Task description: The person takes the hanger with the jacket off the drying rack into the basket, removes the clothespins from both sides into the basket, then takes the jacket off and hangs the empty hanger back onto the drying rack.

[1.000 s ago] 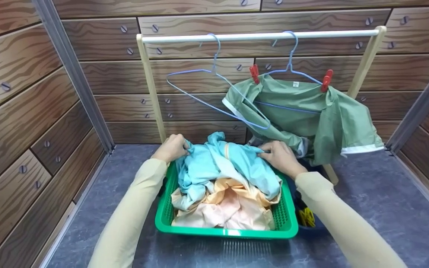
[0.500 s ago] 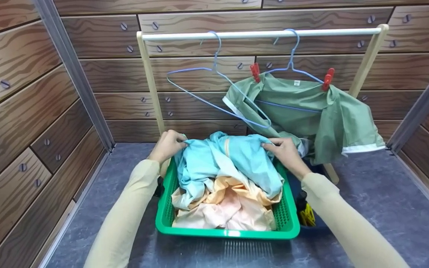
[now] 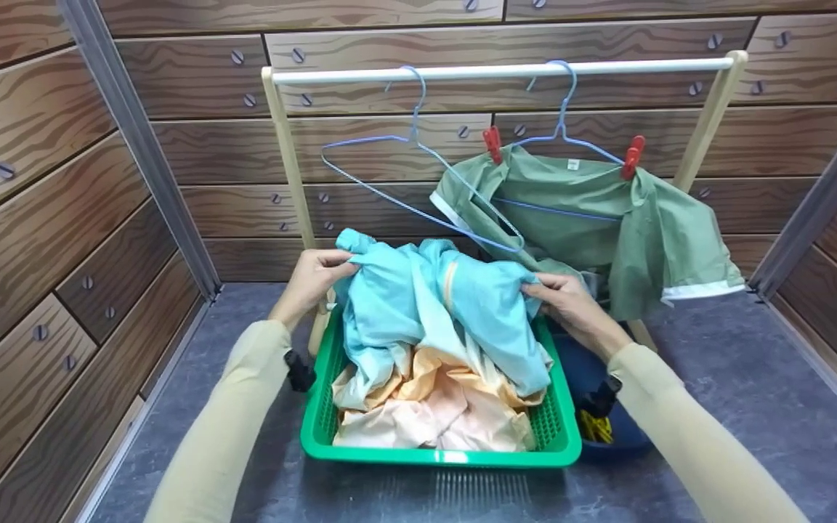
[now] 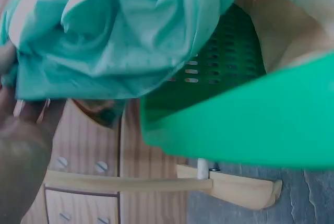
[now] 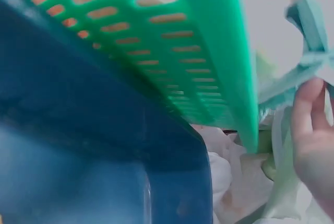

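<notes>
A light blue garment (image 3: 397,290), fading to white and bearing a small peach strip, is bunched over the far part of a green plastic basket (image 3: 440,455). My left hand (image 3: 313,280) pinches its upper left edge between thumb and fingers. Its upper right edge is pinched by my right hand (image 3: 571,301). Peach and pale pink cloth (image 3: 455,414) lies in the basket below it. In the left wrist view the blue cloth (image 4: 120,36) hangs from the hand above the basket rim (image 4: 250,114). The right wrist view shows thumb and fingers (image 5: 308,109) on the cloth edge.
Behind the basket stands a rack with a white rail (image 3: 462,73). It carries a bare blue hanger (image 3: 418,211) and a green shirt (image 3: 571,189) held on another hanger by red clothespins (image 3: 633,157). Right of the basket is a dark blue bin (image 3: 625,436) with yellow clothespins (image 3: 596,427).
Both hands have moved slightly apart, with the blue garment's edges held between them. The garment's upper left part has risen higher above the basket.
</notes>
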### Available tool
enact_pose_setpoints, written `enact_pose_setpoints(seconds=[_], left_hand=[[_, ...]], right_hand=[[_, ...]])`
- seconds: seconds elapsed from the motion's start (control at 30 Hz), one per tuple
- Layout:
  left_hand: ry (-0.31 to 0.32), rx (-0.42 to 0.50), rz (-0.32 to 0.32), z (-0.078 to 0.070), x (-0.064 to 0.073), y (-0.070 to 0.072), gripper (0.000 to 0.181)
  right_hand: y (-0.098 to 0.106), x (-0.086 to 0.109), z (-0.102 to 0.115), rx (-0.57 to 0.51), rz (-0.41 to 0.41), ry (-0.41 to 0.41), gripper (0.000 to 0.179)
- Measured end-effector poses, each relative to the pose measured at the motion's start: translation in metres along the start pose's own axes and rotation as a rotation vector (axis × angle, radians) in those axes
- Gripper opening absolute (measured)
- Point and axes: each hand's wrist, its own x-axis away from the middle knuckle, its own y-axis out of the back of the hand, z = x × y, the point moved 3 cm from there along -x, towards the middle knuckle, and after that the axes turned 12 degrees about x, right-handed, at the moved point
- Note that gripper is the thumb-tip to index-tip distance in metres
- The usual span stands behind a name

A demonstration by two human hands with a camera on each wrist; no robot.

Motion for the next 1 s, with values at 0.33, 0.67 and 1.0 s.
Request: enact_pose_setpoints(seconds=[0.33,0.67,1.0], left_hand=[[0.092,0.051,0.371,-0.004,0.044,0.002,0.008],[0.163,-0.214,0.755,0.008,0.078,-0.035,0.038],[0.283,-0.631,0.823,0.021,0.101,-0.058,0.044]], right_hand=[[-0.009,0.029,0.0,0.173,0.252,0.141,0.017],[-0.022,0.047,-0.006,0.589,0.112,0.201,0.015],[-0.033,0.054,-0.014,1.135,0.067,0.239,0.01]])
